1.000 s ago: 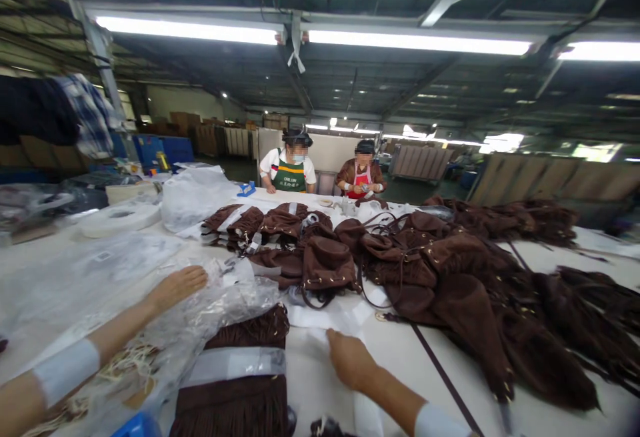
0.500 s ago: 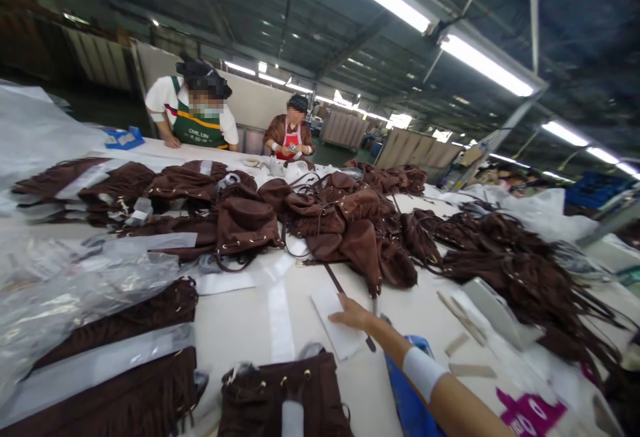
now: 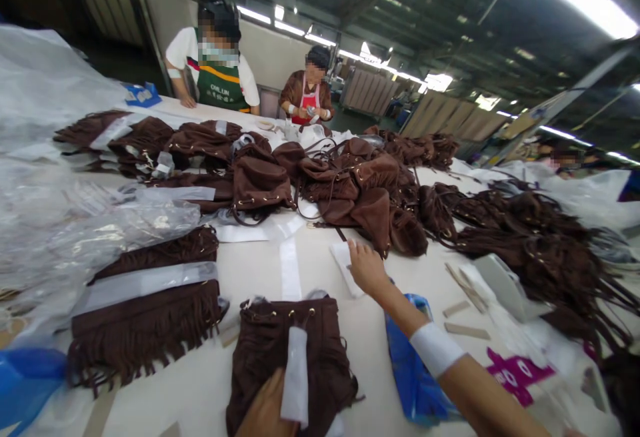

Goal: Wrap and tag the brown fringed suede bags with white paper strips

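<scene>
At the bottom, my left hand [image 3: 270, 407] lies flat on a dark brown drawstring bag [image 3: 313, 350] with gold eyelets. Its fingers reach towards a pale wrapped strip [image 3: 296, 373] hanging down the bag's front, and the tips are partly hidden. Further out, my right hand [image 3: 369, 269] has its fingers bent over the edge of a white paper sheet [image 3: 344, 265] on the table. The thumb side is hard to make out. A white band [image 3: 437, 349] circles my right forearm.
Brown bags [image 3: 263, 180] are heaped across the table, with another pile [image 3: 545, 250] at the right. Left lie a fringed bag [image 3: 145, 330] and clear plastic [image 3: 135, 230]. Blue plastic packaging [image 3: 413, 370] sits beside my right arm. Two people [image 3: 220, 87] work beyond the table.
My left hand has come into view on the near bag. My right hand stays at the white sheet, its fingers now more bent. The view has shifted downward and to the left.
</scene>
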### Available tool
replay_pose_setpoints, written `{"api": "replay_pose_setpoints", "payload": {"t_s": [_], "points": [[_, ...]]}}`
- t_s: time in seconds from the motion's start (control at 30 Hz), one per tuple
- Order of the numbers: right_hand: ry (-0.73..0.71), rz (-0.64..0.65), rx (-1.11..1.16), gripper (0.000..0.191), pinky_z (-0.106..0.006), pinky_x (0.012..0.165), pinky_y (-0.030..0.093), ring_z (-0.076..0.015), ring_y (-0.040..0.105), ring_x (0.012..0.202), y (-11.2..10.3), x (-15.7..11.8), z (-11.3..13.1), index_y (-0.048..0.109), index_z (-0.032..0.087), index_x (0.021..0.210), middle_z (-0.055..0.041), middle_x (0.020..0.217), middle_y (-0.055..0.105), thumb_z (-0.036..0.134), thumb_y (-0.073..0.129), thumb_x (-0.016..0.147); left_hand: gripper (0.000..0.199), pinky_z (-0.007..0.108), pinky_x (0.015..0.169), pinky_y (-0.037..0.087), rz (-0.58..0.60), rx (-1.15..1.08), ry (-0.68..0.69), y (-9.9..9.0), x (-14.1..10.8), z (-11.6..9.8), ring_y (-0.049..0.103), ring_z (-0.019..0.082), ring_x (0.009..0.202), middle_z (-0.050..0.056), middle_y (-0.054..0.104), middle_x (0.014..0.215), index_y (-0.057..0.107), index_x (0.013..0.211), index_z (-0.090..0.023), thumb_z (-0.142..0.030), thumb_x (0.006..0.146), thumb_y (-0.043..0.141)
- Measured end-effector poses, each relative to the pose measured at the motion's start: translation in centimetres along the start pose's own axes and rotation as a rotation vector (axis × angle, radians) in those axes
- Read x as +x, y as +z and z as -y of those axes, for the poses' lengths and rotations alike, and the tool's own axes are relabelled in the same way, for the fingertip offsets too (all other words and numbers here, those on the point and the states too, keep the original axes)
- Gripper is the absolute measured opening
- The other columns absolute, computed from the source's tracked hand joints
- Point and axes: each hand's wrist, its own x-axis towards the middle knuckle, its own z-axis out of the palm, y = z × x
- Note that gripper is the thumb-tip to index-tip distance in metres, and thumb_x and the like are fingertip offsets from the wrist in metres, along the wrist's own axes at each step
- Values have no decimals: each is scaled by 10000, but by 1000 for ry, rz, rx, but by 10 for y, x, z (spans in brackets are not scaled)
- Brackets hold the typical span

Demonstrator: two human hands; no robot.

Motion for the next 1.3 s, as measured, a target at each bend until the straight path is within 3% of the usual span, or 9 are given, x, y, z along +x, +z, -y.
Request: {"api": "replay_pose_setpoints", "payload": {"t_s": [0.13,0.27,0.5,0.6,0.7,0.8,0.93,1.13,1.3], "points": [[-399,55,77,754,-388,1185,287,-229,306,1449,-7,-74,49,235,212,1552,-103,1569,357,154,571,880,354,347,857,635,3,37,54,-26,15,-21,716,255,991,109,760,1042,679,1112,-208,-115,821,500],[-664,96,99,839,-494,1180,287,-310,241,1479,26,-131,79,239,299,1560,-87,1644,191,153,619,826,395,356,911,604,5,73,26,-43,29,-31,686,240,1027,149,718,1110,609,1222,-163,-96,879,426],[-656,-105,96,446,-458,1169,351,-249,309,1458,85,-129,64,557,258,1341,-77,1541,426,95,481,932,376,437,942,572,-96,415,94,-49,29,-33,608,302,1205,103,642,1334,630,1205,-189,-198,840,538],[-617,-211,159,564,-503,1184,320,-250,241,1488,87,-136,62,458,220,1414,-108,1603,301,37,462,881,659,554,1030,484,-133,584,56,-56,34,-35,421,387,1384,133,453,1529,477,1418,-128,-264,782,584],[-328,-306,240,719,-568,1174,301,-309,179,1502,85,-159,52,285,161,1514,-182,1624,192,61,509,838,771,583,1106,395,-62,554,-5,-58,35,-35,301,388,1453,112,336,1599,369,1492,-111,-262,769,591],[-111,-211,365,652,-509,1153,357,-302,349,1433,84,-189,32,331,144,1489,-197,1531,379,150,537,870,745,597,1141,343,41,478,-15,-55,33,-30,284,381,1462,108,311,1610,339,1510,-130,-281,820,575],[-240,-29,529,654,-416,1149,370,-234,454,1350,90,-222,13,408,228,1457,-95,1453,497,139,562,828,716,605,1133,345,108,428,0,-52,32,-24,299,385,1456,115,334,1599,317,1526,-172,-274,856,550],[-193,-173,624,630,-310,994,479,-183,590,1103,115,-224,21,587,244,1225,-51,1138,622,-54,402,702,694,597,1138,335,147,432,4,-58,34,-25,304,384,1454,131,336,1595,291,1536,-170,-261,885,514],[-182,-156,536,555,-293,908,500,-194,601,1026,116,-222,26,608,220,1162,-62,1065,608,-64,387,740,695,589,1155,293,198,419,49,-65,36,-23,290,381,1460,123,325,1602,260,1547,-207,-288,905,513]]}}
